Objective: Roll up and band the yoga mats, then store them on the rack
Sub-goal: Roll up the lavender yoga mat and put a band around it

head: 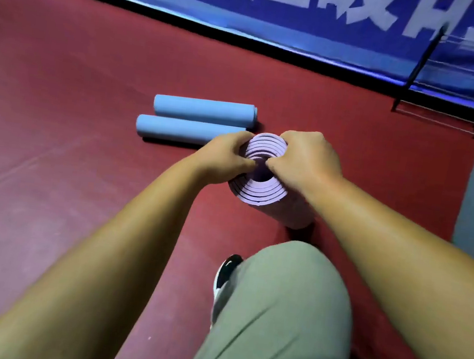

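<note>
Thumbs hooked into the core, the left grip (226, 160) and right grip (306, 161) clasp the top end of the purple mat (261, 188), which stands on end on the red floor (77, 85) at centre frame. Its layers look loose, so twisting the core tighter before banding seems wise. Two blue mats (205, 110) lie just behind, and the rack (418, 67) stands upper right.
</note>
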